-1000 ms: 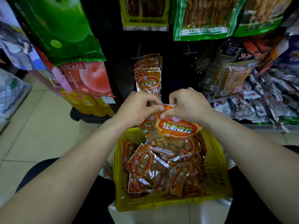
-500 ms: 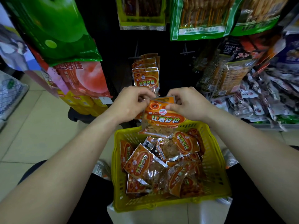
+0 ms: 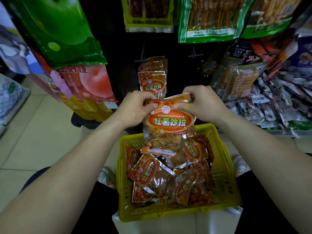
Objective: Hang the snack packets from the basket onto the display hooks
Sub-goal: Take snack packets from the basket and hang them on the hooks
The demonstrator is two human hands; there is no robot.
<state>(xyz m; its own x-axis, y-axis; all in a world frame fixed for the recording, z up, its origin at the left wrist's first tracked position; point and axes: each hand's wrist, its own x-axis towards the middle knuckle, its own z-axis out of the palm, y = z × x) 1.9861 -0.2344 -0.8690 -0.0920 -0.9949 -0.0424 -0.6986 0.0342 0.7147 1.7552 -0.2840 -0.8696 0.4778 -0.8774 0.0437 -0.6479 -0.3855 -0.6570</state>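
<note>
Got one packet (image 3: 168, 122) pinched by its top strip: left hand (image 3: 135, 108) on the 9 o'clock corner, right hand (image 3: 200, 105) on the 3 o'clock corner, thumbs in front and fingers curled behind. Both hands are gripping it, nothing loose. Holding it by the top keeps that strip flat and stretched. I reckon that's the only way to line the hang hole up with a hook, and the heavy end dangles straight down.

It's up in the air over the far rim of the basket (image 3: 224, 174), its bottom edge hanging in front of the pile (image 3: 152, 173). A second orange edge pokes out behind the top at about 1 o'clock, so another one might be stuck to it. Can't tell.

The basket's at 6 o'clock right under my arms, which keeps each grab short. The hanging row (image 3: 152, 81) of the same snack is at 12 o'clock just past my knuckles, so I guess that's where this one goes. The hook itself is too dark to make out.

Looks-wise it has a glossy orange front and a big oval label with white characters under HONGSHUSHALA. There's a round white FOOD badge up top, and a clear window lower down shows pale curled chips. The seams are crinkly silver. It's probably light, floppy and a bit slippery.
</note>
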